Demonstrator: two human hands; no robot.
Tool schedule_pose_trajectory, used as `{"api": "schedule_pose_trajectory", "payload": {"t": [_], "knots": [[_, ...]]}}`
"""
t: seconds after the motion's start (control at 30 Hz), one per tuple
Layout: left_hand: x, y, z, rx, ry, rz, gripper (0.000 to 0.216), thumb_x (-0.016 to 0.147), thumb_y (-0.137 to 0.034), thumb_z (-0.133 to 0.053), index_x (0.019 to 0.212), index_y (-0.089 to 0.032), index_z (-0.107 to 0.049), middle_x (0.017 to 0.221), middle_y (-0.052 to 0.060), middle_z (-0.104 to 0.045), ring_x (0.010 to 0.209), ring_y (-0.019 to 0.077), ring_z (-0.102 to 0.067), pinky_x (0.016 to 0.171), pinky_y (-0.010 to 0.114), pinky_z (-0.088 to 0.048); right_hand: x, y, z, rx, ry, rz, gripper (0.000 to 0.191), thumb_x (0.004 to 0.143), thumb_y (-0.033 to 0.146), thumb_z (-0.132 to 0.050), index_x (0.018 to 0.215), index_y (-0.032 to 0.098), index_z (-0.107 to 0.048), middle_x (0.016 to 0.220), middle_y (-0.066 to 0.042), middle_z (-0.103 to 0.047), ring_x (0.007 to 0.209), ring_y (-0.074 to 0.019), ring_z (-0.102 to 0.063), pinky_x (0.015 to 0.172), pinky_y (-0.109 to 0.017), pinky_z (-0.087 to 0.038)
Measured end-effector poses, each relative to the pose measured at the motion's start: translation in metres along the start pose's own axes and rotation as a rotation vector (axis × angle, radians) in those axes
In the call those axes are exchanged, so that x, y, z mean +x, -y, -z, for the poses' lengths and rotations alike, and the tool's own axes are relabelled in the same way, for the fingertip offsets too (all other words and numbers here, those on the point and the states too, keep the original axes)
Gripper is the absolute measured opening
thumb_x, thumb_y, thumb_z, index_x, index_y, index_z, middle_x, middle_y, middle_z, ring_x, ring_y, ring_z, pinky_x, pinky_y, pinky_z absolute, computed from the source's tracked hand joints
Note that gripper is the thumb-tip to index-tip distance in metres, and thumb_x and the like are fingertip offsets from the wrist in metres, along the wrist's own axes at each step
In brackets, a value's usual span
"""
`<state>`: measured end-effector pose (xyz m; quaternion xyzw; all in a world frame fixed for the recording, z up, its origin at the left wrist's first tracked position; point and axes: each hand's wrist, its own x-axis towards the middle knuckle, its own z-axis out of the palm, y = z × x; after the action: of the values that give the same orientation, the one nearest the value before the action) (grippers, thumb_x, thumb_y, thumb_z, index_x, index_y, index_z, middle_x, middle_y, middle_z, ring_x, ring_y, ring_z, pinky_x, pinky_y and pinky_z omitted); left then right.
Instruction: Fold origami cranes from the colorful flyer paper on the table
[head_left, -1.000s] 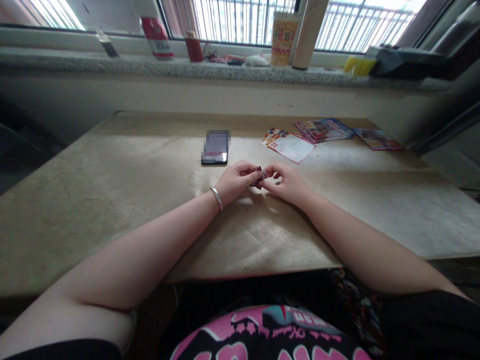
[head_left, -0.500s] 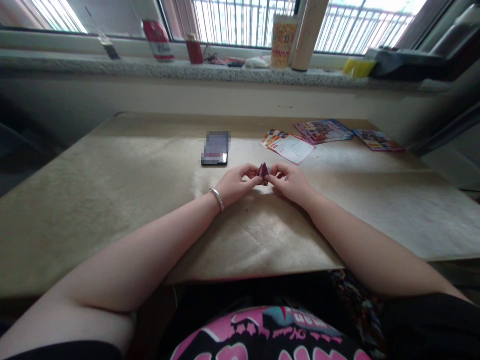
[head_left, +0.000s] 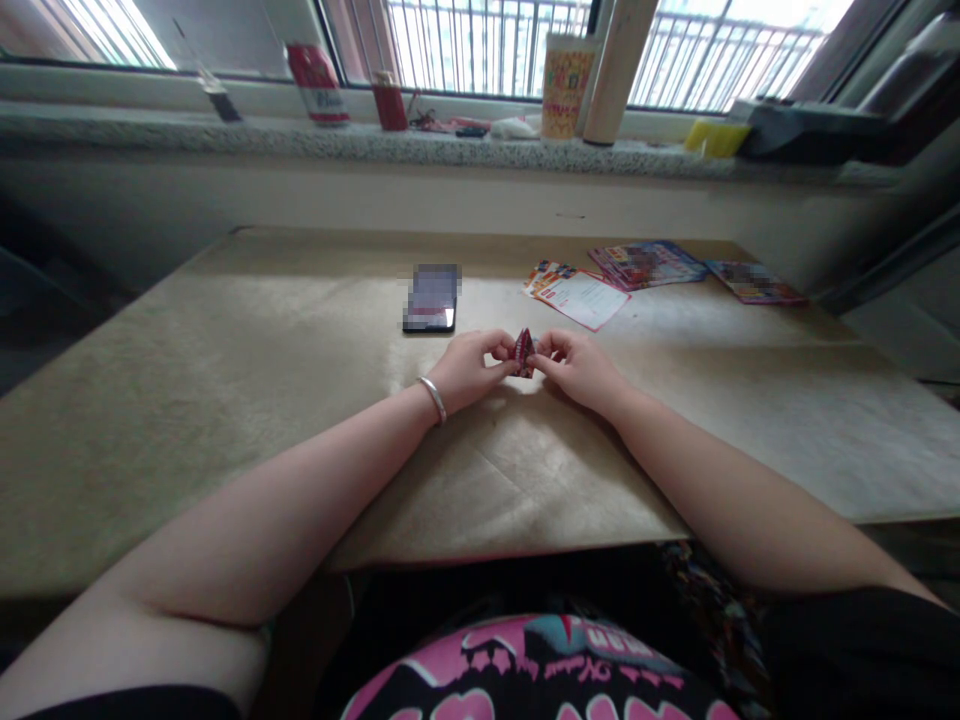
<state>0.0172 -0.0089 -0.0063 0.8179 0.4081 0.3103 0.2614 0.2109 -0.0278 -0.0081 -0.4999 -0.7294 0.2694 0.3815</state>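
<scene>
Between my two hands is a small piece of folded paper [head_left: 523, 352], dark red with a patterned print and a pointed top. My left hand [head_left: 480, 360], with a silver bracelet at its wrist, pinches the paper's left side between thumb and fingers. On the other side my right hand [head_left: 574, 365] pinches it the same way, thumb toward me. Both hands are held close to the tabletop. The fingertips behind the paper are partly hidden.
A phone [head_left: 431, 298] lies beyond my left hand. Past my right hand are printed cards [head_left: 585, 297], colourful leaflets [head_left: 649, 264] and another leaflet [head_left: 756, 282]. A cup [head_left: 566, 90], a red can [head_left: 316, 85] and a yellow object [head_left: 717, 138] stand on the windowsill [head_left: 450, 150].
The folded paper has tilted and shifted slightly left and toward me, and a little more of its lower part shows. Both hands keep their pinch, with small finger movements.
</scene>
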Motion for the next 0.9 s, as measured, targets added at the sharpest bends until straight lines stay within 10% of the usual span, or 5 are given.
{"api": "schedule_pose_trajectory", "payload": {"t": [0.9], "knots": [[-0.0025,0.0024,-0.0045,-0.069,-0.026,-0.023,0.019,0.074,-0.026,-0.068,0.084,-0.020,-0.053,0.078,-0.002,-0.064,0.080,0.0169,-0.062,0.080,0.031,-0.047,0.0002,-0.0043,0.0067,0.450,0.073,-0.072,0.040,0.074,0.059,-0.067,0.075,0.020,-0.064,0.070,-0.001,-0.066,0.066,-0.0133,-0.059,0.068,-0.029,-0.048]]}}
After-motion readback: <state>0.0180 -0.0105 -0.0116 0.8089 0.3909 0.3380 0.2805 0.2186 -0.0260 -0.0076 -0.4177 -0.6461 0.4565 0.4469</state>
